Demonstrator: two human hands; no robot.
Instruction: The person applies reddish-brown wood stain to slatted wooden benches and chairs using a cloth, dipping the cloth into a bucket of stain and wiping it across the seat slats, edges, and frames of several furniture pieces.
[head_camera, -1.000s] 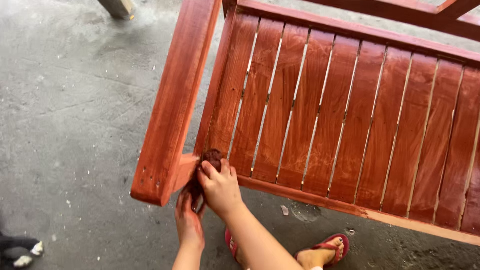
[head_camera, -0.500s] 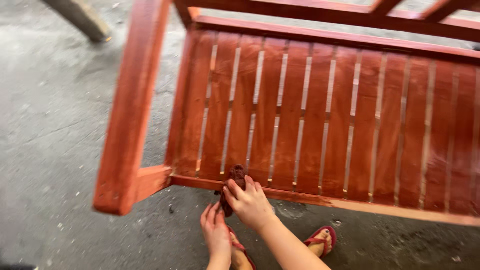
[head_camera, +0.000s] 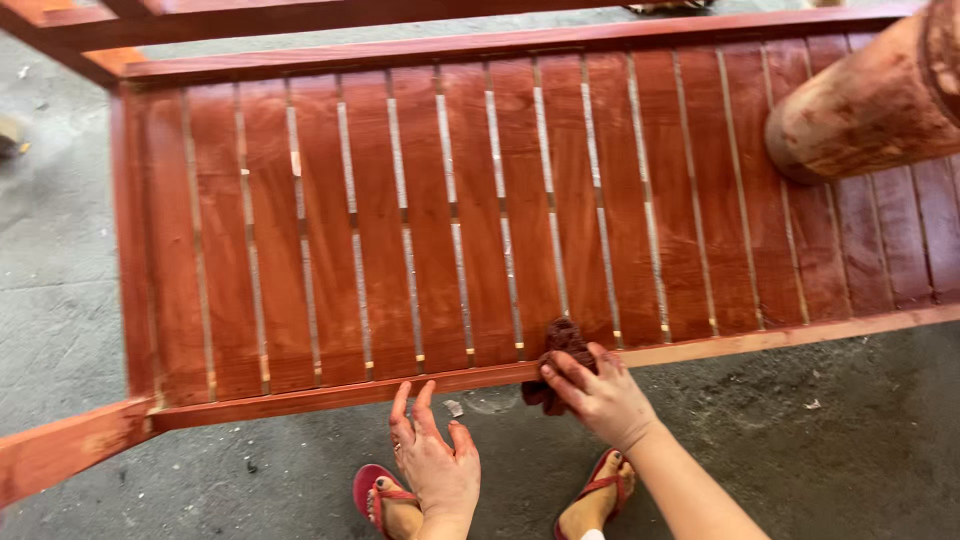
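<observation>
Slid rightward — right hand (head_camera: 605, 400) presses rag (head_camera: 556, 362) on bench (head_camera: 420, 230) edge — grey concrete floor (head_camera: 830, 440)

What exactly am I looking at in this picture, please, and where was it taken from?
The camera sits on a person's head and looks down at their own two bare hands. Below is a red-brown slatted wooden bench standing on a grey concrete floor. The right hand presses a dark stained rag against the bench's front rail. The left hand holds nothing, its fingers reaching up to that rail. A stained container rests on the seat at top right. The person's feet wear red sandals.
</observation>
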